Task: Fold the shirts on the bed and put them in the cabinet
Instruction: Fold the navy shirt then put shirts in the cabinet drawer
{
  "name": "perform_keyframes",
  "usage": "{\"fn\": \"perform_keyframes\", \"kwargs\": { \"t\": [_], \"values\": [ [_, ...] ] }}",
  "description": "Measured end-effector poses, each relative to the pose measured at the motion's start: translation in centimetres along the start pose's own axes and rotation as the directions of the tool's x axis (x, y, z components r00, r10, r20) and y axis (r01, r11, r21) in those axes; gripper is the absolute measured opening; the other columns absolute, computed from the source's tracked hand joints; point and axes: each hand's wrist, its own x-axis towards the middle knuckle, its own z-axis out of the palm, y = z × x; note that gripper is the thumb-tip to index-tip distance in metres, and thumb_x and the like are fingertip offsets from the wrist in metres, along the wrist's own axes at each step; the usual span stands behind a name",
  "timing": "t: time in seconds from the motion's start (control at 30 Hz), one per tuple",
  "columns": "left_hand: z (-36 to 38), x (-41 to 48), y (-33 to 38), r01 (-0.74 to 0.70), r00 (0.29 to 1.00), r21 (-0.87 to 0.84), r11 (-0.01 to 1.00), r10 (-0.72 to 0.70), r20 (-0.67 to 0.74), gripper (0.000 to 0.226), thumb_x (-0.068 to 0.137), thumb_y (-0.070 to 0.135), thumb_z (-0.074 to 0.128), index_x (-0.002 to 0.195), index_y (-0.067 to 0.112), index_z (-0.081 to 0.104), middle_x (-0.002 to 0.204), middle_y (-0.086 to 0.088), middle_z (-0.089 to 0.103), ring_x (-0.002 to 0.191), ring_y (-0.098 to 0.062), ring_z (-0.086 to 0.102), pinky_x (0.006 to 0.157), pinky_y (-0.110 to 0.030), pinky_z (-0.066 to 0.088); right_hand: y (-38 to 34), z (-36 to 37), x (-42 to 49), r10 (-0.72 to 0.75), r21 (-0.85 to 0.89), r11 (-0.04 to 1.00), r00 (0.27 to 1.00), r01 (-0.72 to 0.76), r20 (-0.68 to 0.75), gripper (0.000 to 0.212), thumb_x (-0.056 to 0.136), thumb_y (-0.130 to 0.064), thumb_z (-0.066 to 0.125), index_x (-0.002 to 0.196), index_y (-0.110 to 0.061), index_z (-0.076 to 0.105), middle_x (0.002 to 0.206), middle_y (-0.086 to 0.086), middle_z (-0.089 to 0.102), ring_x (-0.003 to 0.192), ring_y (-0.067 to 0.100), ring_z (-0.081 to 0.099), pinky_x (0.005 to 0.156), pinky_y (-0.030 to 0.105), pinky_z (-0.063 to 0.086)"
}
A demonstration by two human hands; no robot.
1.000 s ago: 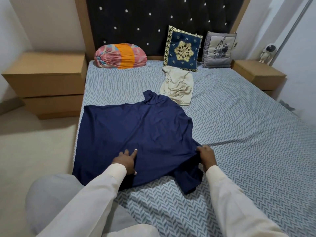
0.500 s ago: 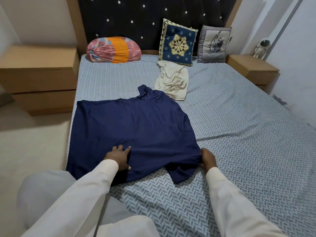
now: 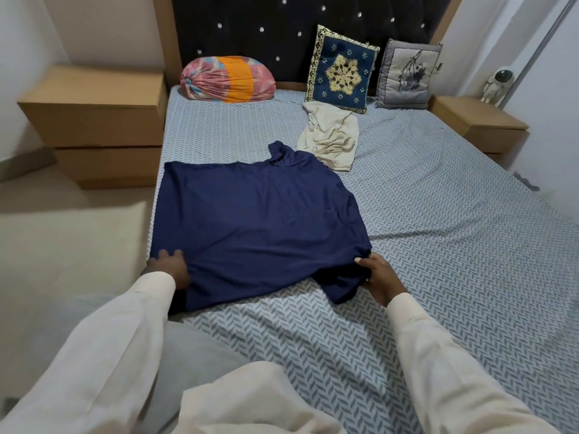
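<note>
Navy shirt (image 3: 257, 227) lies flat on the bed (image 3: 438, 245), left side, long axis crosswise. Right hand (image 3: 376, 277) pinches its near sleeve seam; left hand (image 3: 169, 264) is on the near hem corner, grip unclear. The cloth lies beyond both hands.

A dark tufted headboard (image 3: 250, 23) studded with shiny buttons fills the top centre, framed in brown wood. Against its lower edge lies a round pink pillow (image 3: 228, 79) with an orange band. To the right of it stands a blue cushion (image 3: 341, 70) with a gold star pattern, then a grey cushion (image 3: 407, 75) with a dark floral print. A brown two-drawer nightstand (image 3: 94, 104) sits at the left, and a lower nightstand (image 3: 476, 123) at the upper right carries a small white astronaut figure (image 3: 498, 86). Beige floor (image 3: 62, 245) spreads along the left.
</note>
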Motion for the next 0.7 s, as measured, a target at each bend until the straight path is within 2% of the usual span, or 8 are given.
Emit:
{"fn": "perform_keyframes", "kwargs": {
  "t": [0.07, 0.23, 0.33, 0.43, 0.5, 0.57, 0.63, 0.7],
  "values": [
    [0.6, -0.3, -1.5, 0.116, 0.993, -0.092, 0.989, -0.113, 0.036, 0.074, 0.08, 0.028, 0.071, 0.14, 0.015, 0.029, 0.147, -0.018, 0.024, 0.132, -0.044, 0.039, 0.106, -0.049, 0.038, 0.3, 0.0, 0.3, -0.006, 0.116, 0.993, 1.0, 0.005, 0.006, 0.04, 0.08, -0.006, 0.075, 0.115, -0.011, 0.056, 0.11, 0.02, 0.065, 0.104, 0.037, 0.063, 0.081, 0.052, 0.057],
    [1.1, -0.9, -3.5, 0.258, 0.966, -0.238, 0.936, -0.248, 0.071, 0.085, 0.077, 0.022, 0.079, 0.142, 0.006, 0.027, 0.142, -0.023, 0.041, 0.128, -0.042, 0.048, 0.102, -0.046, 0.044, -1.0, -0.3, -0.6, -0.102, 0.318, 0.94, 0.992, 0.12, -0.073, 0.024, 0.091, 0.0, 0.062, 0.099, -0.021, 0.055, 0.089, 0.004, 0.071, 0.079, 0.016, 0.069, 0.073, 0.031, 0.059],
    [1.0, -0.8, -4.4, 0.307, 0.951, -0.264, 0.915, -0.286, 0.116, 0.076, 0.078, 0.017, 0.078, 0.138, -0.001, 0.035, 0.14, -0.021, 0.049, 0.127, -0.038, 0.05, 0.101, -0.043, 0.044, -1.3, -1.6, -1.1, -0.122, 0.281, 0.942, 0.967, 0.183, -0.222, 0.025, 0.092, 0.003, 0.06, 0.094, -0.021, 0.057, 0.074, -0.001, 0.071, 0.066, 0.011, 0.067, 0.063, 0.024, 0.058],
    [1.1, -0.2, -4.5, 0.238, 0.969, -0.199, 0.951, -0.218, 0.118, 0.061, 0.08, 0.024, 0.072, 0.135, 0.007, 0.053, 0.138, -0.012, 0.054, 0.123, -0.032, 0.056, 0.096, -0.035, 0.047, -0.5, -3.0, -1.3, -0.144, -0.095, 0.989, 0.906, 0.116, -0.398, 0.025, 0.084, 0.006, 0.066, 0.083, -0.018, 0.059, 0.081, 0.011, 0.069, 0.067, 0.02, 0.061, 0.053, 0.021, 0.05],
    [0.6, -1.2, -4.0, 0.203, 0.976, -0.162, 0.966, -0.186, 0.116, 0.05, 0.087, 0.028, 0.067, 0.133, 0.011, 0.058, 0.138, -0.009, 0.056, 0.122, -0.028, 0.057, 0.098, -0.032, 0.047, 0.2, -3.5, -1.2, -0.214, -0.492, 0.867, 0.832, -0.081, -0.513, 0.022, 0.078, 0.0, 0.069, 0.093, -0.014, 0.062, 0.101, 0.019, 0.067, 0.087, 0.031, 0.064, 0.07, 0.028, 0.048],
    [0.2, -2.1, -3.6, 0.194, 0.977, -0.182, 0.964, -0.172, 0.127, 0.049, 0.09, 0.033, 0.065, 0.134, 0.011, 0.057, 0.138, -0.006, 0.057, 0.122, -0.024, 0.057, 0.099, -0.029, 0.046, 0.8, -2.8, -1.5, -0.349, -0.698, 0.693, 0.763, -0.181, -0.544, 0.034, 0.076, -0.008, 0.068, 0.109, -0.013, 0.06, 0.116, 0.021, 0.061, 0.109, 0.039, 0.058, 0.088, 0.039, 0.046],
    [0.0, -2.8, -3.7, 0.193, 0.976, -0.218, 0.957, -0.166, 0.138, 0.045, 0.093, 0.03, 0.063, 0.133, 0.009, 0.058, 0.135, -0.006, 0.059, 0.12, -0.022, 0.059, 0.095, -0.027, 0.047, 0.8, -0.7, -1.9, -0.514, -0.794, 0.605, 0.734, -0.056, -0.443, 0.033, 0.075, -0.013, 0.068, 0.107, -0.013, 0.059, 0.112, 0.019, 0.06, 0.107, 0.038, 0.056, 0.088, 0.042, 0.045],
    [0.1, -3.0, -4.3, 0.215, 0.973, -0.305, 0.928, -0.177, 0.148, 0.04, 0.095, 0.023, 0.06, 0.131, 0.005, 0.057, 0.133, -0.009, 0.06, 0.119, -0.023, 0.06, 0.09, -0.027, 0.048, 0.8, 1.8, -1.8, -0.568, -0.833, 0.53, 0.796, 0.16, -0.209, 0.021, 0.075, -0.015, 0.071, 0.093, -0.016, 0.059, 0.094, 0.009, 0.066, 0.089, 0.029, 0.061, 0.078, 0.035, 0.046]
  ]
}}
